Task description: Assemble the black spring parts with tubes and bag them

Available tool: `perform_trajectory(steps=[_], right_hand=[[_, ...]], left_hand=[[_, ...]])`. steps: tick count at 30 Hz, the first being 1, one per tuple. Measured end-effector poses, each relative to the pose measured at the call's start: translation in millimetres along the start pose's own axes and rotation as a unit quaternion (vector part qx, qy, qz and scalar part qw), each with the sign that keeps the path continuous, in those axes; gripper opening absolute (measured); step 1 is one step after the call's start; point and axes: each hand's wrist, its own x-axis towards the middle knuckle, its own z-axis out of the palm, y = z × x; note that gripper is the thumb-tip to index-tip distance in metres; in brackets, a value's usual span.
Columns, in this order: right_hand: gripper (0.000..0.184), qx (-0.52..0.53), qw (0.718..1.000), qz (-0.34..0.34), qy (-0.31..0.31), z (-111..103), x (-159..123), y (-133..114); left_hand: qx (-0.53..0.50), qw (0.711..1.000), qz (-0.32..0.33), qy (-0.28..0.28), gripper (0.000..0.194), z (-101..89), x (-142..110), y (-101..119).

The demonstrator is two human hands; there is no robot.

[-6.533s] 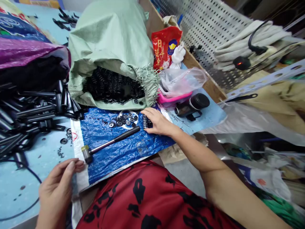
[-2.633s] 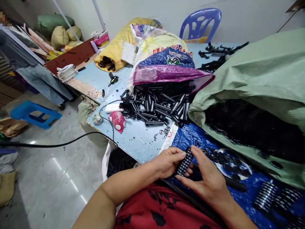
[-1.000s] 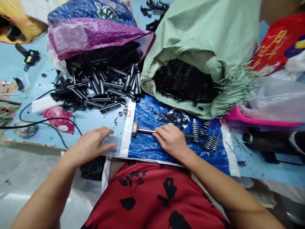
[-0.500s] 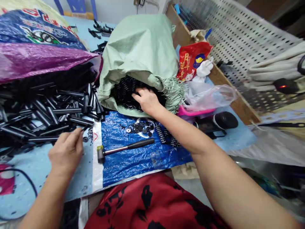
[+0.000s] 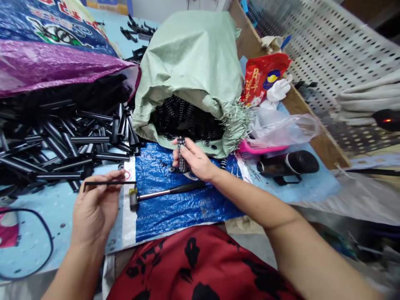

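My left hand (image 5: 95,208) is closed around a thin black L-shaped rod (image 5: 117,183) that looks like a hex key, held level above the table. In my right hand (image 5: 198,160) is a short black cylinder with pale dots (image 5: 182,156), gripped between thumb and fingers just outside the sack mouth. The pale green woven sack (image 5: 190,54) lies open toward me, with many similar dotted pieces (image 5: 178,110) inside. A small mallet (image 5: 156,194) with a yellow-and-dark head rests on the blue sheet (image 5: 175,216) below my hands.
Black tubes (image 5: 84,139) are heaped at left, spilling from a purple printed bag (image 5: 62,62). At right stand a black lidded bottle (image 5: 287,162), a clear plastic bag (image 5: 281,125), a red packet (image 5: 262,77) and a wooden board (image 5: 315,125). A black cable (image 5: 46,233) loops at lower left.
My right hand has come out of the sack with a dotted cylinder. My left hand has turned and lifted slightly, so the black rod now shows clearly.
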Motion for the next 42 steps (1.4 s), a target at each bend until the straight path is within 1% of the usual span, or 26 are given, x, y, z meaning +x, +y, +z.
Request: perform_trajectory(steps=[1, 2, 3, 4, 5, 7, 9, 13, 15, 16, 17, 18, 19, 20, 21, 23, 24, 26, 28, 29, 32, 34, 36, 39, 41, 42], right_hand=[[0.062, 0.118, 0.991, 0.071, 0.002, 16.2, -12.3, 1.4], [0.065, 0.202, 0.972, 0.121, 0.005, 30.5, -21.9, 3.3], [0.067, 0.262, 0.953, 0.155, 0.013, 42.3, -29.3, 5.3], [0.066, 0.295, 0.940, 0.169, 0.022, 51.3, -35.0, 7.2], [0.064, 0.310, 0.935, 0.169, 0.031, 57.9, -39.4, 9.0], [0.062, 0.315, 0.936, 0.152, 0.039, 66.3, -46.0, 11.7], [0.065, 0.310, 0.940, 0.134, 0.053, 73.1, -50.4, 12.7], [0.066, 0.295, 0.942, 0.105, 0.120, 90.0, -53.9, 10.7], [0.067, 0.257, 0.955, 0.089, 0.115, 92.8, -55.2, 10.9], [0.068, 0.218, 0.968, 0.064, 0.103, 90.7, -56.4, 12.1], [0.072, 0.161, 0.983, 0.024, 0.089, 86.2, -58.1, 14.4], [0.080, 0.085, 0.993, -0.028, 0.074, 79.8, -60.2, 17.5], [0.093, -0.003, 0.995, -0.085, 0.054, 72.1, -62.7, 21.3], [0.105, -0.092, 0.985, -0.141, 0.027, 64.3, -65.4, 25.4], [0.111, -0.172, 0.966, -0.192, -0.002, 57.2, -68.1, 29.3], [0.100, -0.281, 0.920, -0.271, -0.045, 47.8, -72.9, 34.8], [0.092, -0.307, 0.902, -0.299, -0.047, 46.1, -75.0, 36.0], [0.091, -0.327, 0.885, -0.329, -0.018, 47.8, -78.5, 34.7], [0.099, -0.327, 0.883, -0.338, 0.007, 53.8, -81.5, 30.2], [0.101, -0.324, 0.881, -0.346, 0.005, 57.5, -82.7, 27.7], [0.098, -0.310, 0.871, -0.381, -0.017, 66.5, -84.6, 23.5], [0.097, -0.308, 0.866, -0.394, -0.013, 69.0, -84.7, 24.7], [0.096, -0.316, 0.864, -0.392, -0.012, 68.8, -85.2, 27.9], [0.095, -0.328, 0.866, -0.376, -0.025, 66.7, -87.7, 33.2], [0.099, -0.330, 0.871, -0.363, -0.028, 65.7, -89.5, 36.8], [0.103, -0.332, 0.873, -0.357, -0.027, 65.3, -90.0, 38.9]], left_hand=[[-0.013, 0.999, -0.017, -0.035, 0.017, 7.2, -3.4, -1.2], [-0.013, 0.997, -0.040, -0.061, 0.018, 13.4, -7.9, -3.1], [-0.003, 0.995, -0.062, -0.081, 0.020, 18.4, -13.3, -5.7], [0.015, 0.992, -0.078, -0.094, 0.021, 22.2, -19.4, -8.5], [0.039, 0.990, -0.086, -0.105, 0.023, 24.7, -25.7, -11.4], [0.094, 0.986, -0.072, -0.119, 0.027, 27.4, -38.2, -17.2], [0.153, 0.980, -0.037, -0.121, 0.029, 29.9, -49.0, -23.5], [0.240, 0.961, 0.053, -0.124, 0.036, 39.9, -60.5, -38.9], [0.264, 0.951, 0.087, -0.132, 0.033, 42.8, -61.7, -44.4], [0.274, 0.948, 0.092, -0.133, 0.030, 42.4, -61.8, -45.6], [0.283, 0.946, 0.089, -0.128, 0.028, 40.7, -62.0, -45.4], [0.287, 0.947, 0.078, -0.124, 0.028, 38.0, -62.2, -44.2], [0.287, 0.948, 0.063, -0.120, 0.028, 34.6, -62.8, -42.2], [0.286, 0.950, 0.046, -0.120, 0.028, 31.1, -63.6, -39.7], [0.285, 0.950, 0.033, -0.122, 0.028, 27.9, -64.6, -37.2], [0.283, 0.951, 0.020, -0.125, 0.030, 23.6, -66.7, -33.3], [0.278, 0.952, 0.013, -0.125, 0.032, 22.7, -67.7, -32.2], [0.257, 0.959, -0.005, -0.118, 0.040, 23.0, -69.5, -31.7], [0.234, 0.966, -0.027, -0.103, 0.049, 24.9, -71.1, -32.6], [0.223, 0.970, -0.034, -0.095, 0.051, 26.1, -71.8, -33.3], [0.159, 0.982, -0.062, -0.081, 0.042, 29.7, -73.4, -34.1], [0.085, 0.985, -0.121, -0.085, 0.040, 30.4, -72.7, -32.0], [0.025, 0.974, -0.200, -0.106, 0.043, 28.6, -70.1, -27.8], [-0.006, 0.942, -0.296, -0.156, 0.047, 22.8, -64.7, -21.6], [-0.012, 0.928, -0.326, -0.178, 0.051, 19.1, -62.4, -20.4], [-0.010, 0.927, -0.328, -0.180, 0.053, 17.5, -61.9, -20.8]])
